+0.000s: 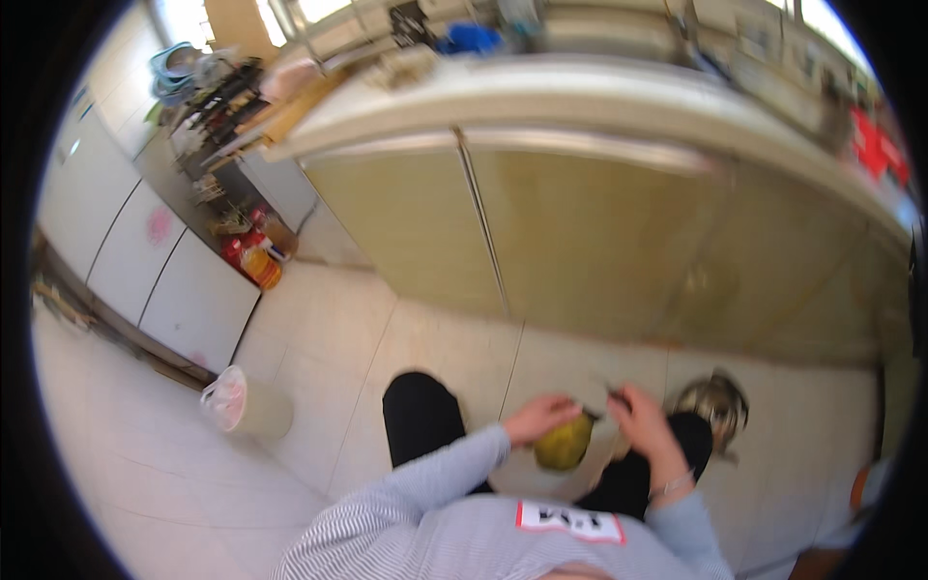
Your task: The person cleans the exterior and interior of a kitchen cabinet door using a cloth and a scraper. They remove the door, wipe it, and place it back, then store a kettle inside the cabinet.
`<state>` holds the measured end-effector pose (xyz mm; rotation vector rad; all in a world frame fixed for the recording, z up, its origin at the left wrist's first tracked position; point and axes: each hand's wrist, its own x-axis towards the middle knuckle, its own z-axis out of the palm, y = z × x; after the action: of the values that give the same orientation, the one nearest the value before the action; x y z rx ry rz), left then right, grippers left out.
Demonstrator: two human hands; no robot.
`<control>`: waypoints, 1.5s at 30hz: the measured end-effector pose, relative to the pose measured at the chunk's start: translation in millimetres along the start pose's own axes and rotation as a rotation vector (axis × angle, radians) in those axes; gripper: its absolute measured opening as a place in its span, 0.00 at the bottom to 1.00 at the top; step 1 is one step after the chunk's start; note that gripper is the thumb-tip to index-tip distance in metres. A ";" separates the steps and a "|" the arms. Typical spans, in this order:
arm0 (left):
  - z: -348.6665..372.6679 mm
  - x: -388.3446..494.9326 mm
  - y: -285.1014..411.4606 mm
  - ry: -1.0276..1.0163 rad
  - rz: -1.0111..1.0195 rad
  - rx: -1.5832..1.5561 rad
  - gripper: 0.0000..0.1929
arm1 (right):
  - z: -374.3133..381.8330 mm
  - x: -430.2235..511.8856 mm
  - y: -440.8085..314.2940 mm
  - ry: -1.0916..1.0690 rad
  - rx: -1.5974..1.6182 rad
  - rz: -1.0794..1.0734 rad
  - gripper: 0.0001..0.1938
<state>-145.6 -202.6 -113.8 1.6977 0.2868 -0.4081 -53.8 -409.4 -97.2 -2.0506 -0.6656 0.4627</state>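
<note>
Between my knees, my left hand (547, 418) has its fingers together around a small dark thin piece (591, 415). Just below those fingers is a rounded yellow-green thing (564, 446), too blurred to name; I cannot tell whether the hand touches it. My right hand (638, 420), a bracelet at its wrist, pinches a thin dark object (618, 397) whose narrow end points to the upper left. The two hands are a short way apart over the tiled floor (464, 341).
A shiny metal pot or kettle (714, 406) stands on the floor beside my right knee. To the left are a lined waste bin (264, 409), a white refrigerator (138, 239) and an oil bottle (259, 267). Ahead runs a counter (551, 90) above greenish cabinet doors (587, 232).
</note>
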 end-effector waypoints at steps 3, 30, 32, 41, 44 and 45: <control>-14.3 8.1 14.7 -0.065 0.133 -0.043 0.21 | -6.1 8.8 -6.6 0.018 -0.041 -0.003 0.12; -64.5 -13.1 42.1 0.151 0.101 -0.864 0.17 | 75.8 29.6 65.1 -0.041 0.163 0.481 0.10; -67.5 -15.3 39.7 0.202 0.095 -0.948 0.17 | 71.4 44.8 46.7 -0.024 0.319 0.482 0.11; -45.2 -5.0 30.2 0.177 0.156 -0.843 0.21 | 66.9 67.3 -26.2 -0.218 0.824 0.176 0.35; -34.7 -2.6 36.4 0.154 0.137 -0.680 0.23 | 51.9 64.0 -18.0 -0.227 0.755 0.230 0.32; -35.1 -1.5 35.6 0.096 0.155 -0.600 0.23 | 37.4 64.1 -15.8 -0.230 0.668 0.220 0.31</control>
<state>-128.5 -173.8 -76.6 1.1398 0.3083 -0.1054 -28.6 -338.6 -107.6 -1.4460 -0.3454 0.9223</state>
